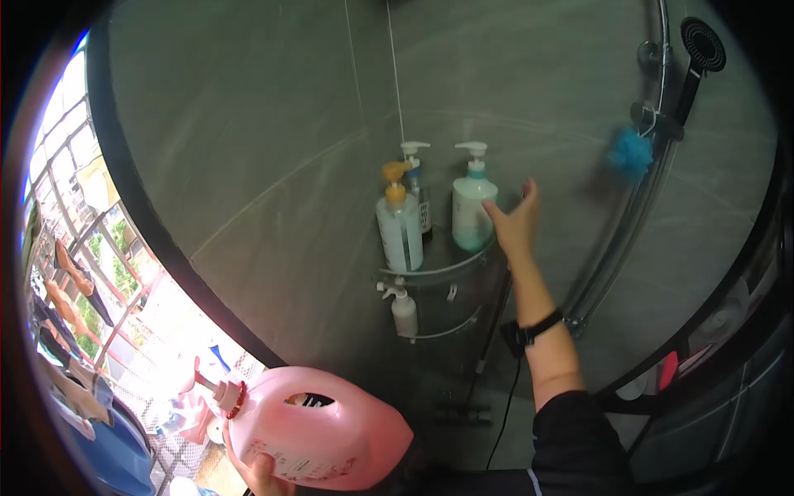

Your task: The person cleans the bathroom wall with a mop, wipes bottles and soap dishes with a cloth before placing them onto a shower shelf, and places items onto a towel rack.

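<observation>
A big pink jug (356, 430) with a pump top lies tilted at the lower left, and my left hand (263, 475) is wrapped round its underside. My right hand (517, 223), with a black band on the wrist, reaches up with thumb and fingers apart, just right of a white and teal pump bottle (474, 217). That bottle stands on the upper glass corner shelf (447, 271). Beside it on the left are an orange-topped pump bottle (400, 231) and a darker bottle with a white pump (425, 211), partly hidden.
A small white spray bottle (404, 316) stands on the lower shelf. At the right hang a black shower head (703, 45) and a blue bath puff (632, 155) by a metal rail. A barred window, hanging clothes and a blue tub (112, 450) are at the left.
</observation>
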Motion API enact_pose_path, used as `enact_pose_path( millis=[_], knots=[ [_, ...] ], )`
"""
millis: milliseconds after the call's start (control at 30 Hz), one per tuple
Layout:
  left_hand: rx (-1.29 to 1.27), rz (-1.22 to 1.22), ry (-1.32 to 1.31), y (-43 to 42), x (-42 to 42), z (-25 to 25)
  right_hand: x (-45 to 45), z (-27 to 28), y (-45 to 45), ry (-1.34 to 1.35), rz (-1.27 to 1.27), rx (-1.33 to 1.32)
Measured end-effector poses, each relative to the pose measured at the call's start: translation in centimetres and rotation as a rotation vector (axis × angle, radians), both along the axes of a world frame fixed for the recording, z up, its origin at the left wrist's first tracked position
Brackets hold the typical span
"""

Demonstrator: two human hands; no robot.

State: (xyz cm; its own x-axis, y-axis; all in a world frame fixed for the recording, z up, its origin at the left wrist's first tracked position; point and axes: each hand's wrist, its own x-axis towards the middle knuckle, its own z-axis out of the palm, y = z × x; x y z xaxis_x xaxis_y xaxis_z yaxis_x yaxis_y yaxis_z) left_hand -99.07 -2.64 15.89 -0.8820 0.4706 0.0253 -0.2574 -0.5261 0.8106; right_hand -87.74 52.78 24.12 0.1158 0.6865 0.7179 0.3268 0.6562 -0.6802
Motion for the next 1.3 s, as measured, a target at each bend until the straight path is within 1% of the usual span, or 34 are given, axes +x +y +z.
enact_pose_path(
  millis=[33,67,100,133,167,267,367,467,533,567,667,700,767,800,833,900,1000,1067,1133,1233,1300],
  knots=[
    [-0.08,0.102,0.209,2.4,1.2,2.9,-0.7,0.1,0.7,-0.096,-0.045,-0.075],
    [-0.124,0.15,0.333,3.6,1.9,4.1,-1.3,0.0,1.2,-0.19,-0.093,-0.147],
    [-0.168,0.207,0.453,4.8,2.6,5.3,-1.9,-0.2,1.3,-0.149,-0.011,-0.172],
    [-0.174,0.216,0.484,5.5,3.0,5.7,-2.6,-0.2,1.4,-0.106,0.069,-0.193],
    [-0.174,0.22,0.494,5.9,3.4,5.9,-3.0,-0.6,1.5,-0.064,0.147,-0.213],
    [-0.163,0.223,0.506,6.7,3.8,6.2,-4.5,-3.8,3.6,0.004,0.202,-0.15],
    [-0.165,0.211,0.509,6.7,3.8,6.5,-4.5,-3.6,3.4,0.097,0.266,-0.156],
    [-0.173,0.209,0.491,5.8,3.8,6.0,-1.3,-0.7,0.0,0.283,0.395,0.08],
    [-0.194,0.221,0.471,4.8,3.7,5.5,2.3,1.1,-3.5,0.391,0.703,0.055],
    [-0.207,0.233,0.469,4.6,3.8,5.3,4.1,0.6,-4.6,0.442,0.849,0.028],
    [-0.211,0.248,0.478,4.1,3.4,5.3,8.6,-3.4,-6.5,0.056,0.904,-0.25],
    [-0.203,0.253,0.479,4.1,3.2,5.4,9.2,-6.8,-6.0,-0.045,0.876,-0.159],
    [-0.187,0.259,0.486,4.0,2.9,5.6,9.2,-10.3,-7.8,-0.179,0.928,-0.061],
    [-0.183,0.262,0.491,3.9,2.7,5.6,8.5,-13.8,-7.6,-0.247,0.889,-0.149],
    [-0.18,0.261,0.501,4.2,2.6,5.7,7.5,-16.1,-7.6,-0.281,0.865,-0.208],
    [-0.183,0.253,0.525,4.7,2.6,5.8,5.4,-19.1,-7.4,-0.324,0.765,-0.197],
    [-0.164,0.251,0.536,5.8,2.7,6.0,2.0,-21.0,-6.2,-0.293,0.719,-0.31],
    [-0.142,0.278,0.53,7.0,3.4,6.1,0.2,-22.3,-5.3,-0.283,0.696,-0.336],
    [-0.119,0.218,0.522,8.4,3.9,6.9,-1.5,-23.4,-4.3,-0.276,0.647,-0.344],
    [-0.064,0.212,0.541,10.2,4.0,7.3,-3.3,-24.6,-3.4,-0.237,0.567,-0.503],
    [-0.023,0.213,0.543,11.1,3.9,7.3,-3.9,-25.2,-2.8,-0.223,0.615,-0.491]
  ],
)
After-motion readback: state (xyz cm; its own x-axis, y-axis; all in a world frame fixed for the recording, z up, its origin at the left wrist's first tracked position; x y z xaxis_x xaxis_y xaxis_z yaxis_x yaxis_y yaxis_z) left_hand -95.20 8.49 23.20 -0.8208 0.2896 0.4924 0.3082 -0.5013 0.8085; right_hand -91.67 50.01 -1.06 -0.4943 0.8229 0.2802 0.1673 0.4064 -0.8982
